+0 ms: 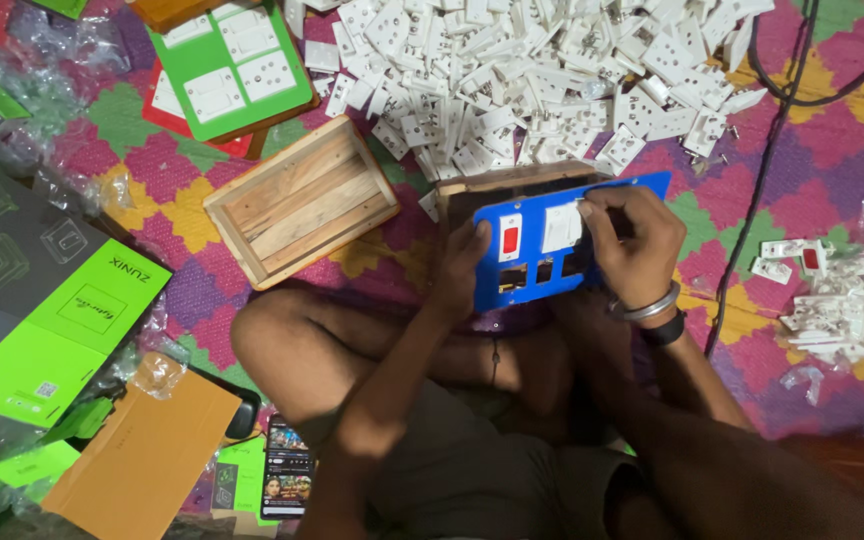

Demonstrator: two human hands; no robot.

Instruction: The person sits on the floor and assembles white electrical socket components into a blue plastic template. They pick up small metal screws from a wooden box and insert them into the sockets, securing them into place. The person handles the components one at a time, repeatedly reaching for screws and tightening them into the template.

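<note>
White switch pile (542,80) behind blue plate (522,290), wooden box (300,200) left

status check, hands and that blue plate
Left hand steadies blue plate. Right hand presses white module into it. Nothing blocking.

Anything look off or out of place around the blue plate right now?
Nothing looks damaged. The blue plate sits tilted on a wooden box, left hand steadying it, right hand on a white switch module. Three lower cutouts are unfilled. The white parts pile is loose and sprawling, and a phone lies by the knee.
</note>
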